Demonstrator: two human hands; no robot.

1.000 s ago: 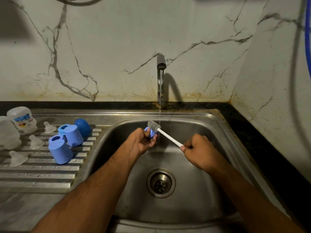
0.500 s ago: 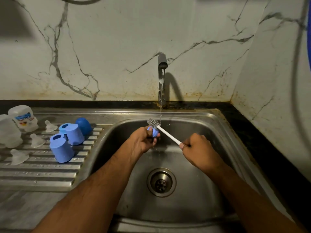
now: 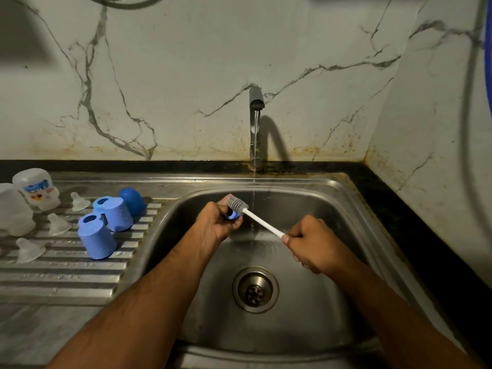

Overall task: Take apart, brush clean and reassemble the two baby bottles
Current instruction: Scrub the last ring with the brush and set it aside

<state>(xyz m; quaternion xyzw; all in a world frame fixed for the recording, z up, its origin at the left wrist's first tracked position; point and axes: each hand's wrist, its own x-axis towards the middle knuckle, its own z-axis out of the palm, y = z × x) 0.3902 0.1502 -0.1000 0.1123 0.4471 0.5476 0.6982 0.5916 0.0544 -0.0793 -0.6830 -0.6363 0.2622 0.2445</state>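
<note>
- The left hand (image 3: 217, 225) is curling its fingers around a small blue bottle part (image 3: 232, 214) over the sink (image 3: 332, 198), just left of the thin stream of water (image 3: 254, 145) running from the tap (image 3: 256, 102).
- The right hand (image 3: 310, 242) is gripping the white handle of the brush (image 3: 262, 222) in a closed fist, with the thumb lying along the handle.
- The grey bristle head of the brush is pressing against the top of the blue part; how far it goes inside cannot be told.
- On the ribbed draining board (image 3: 61, 275) to the left, two light blue caps (image 3: 97, 242) are lying beside each other, with a darker blue rounded piece (image 3: 132, 201) just behind them.
- Three clear teats (image 3: 57, 224) are sitting on the board left of the caps.
- Two cloudy bottle bodies are standing at the far left, the rear one (image 3: 37, 189) bearing a printed label and the nearer one (image 3: 13, 211) partly cut off by the edge.
- The round drain (image 3: 255, 290) is showing in the bottom of the sink between the two forearms.
</note>
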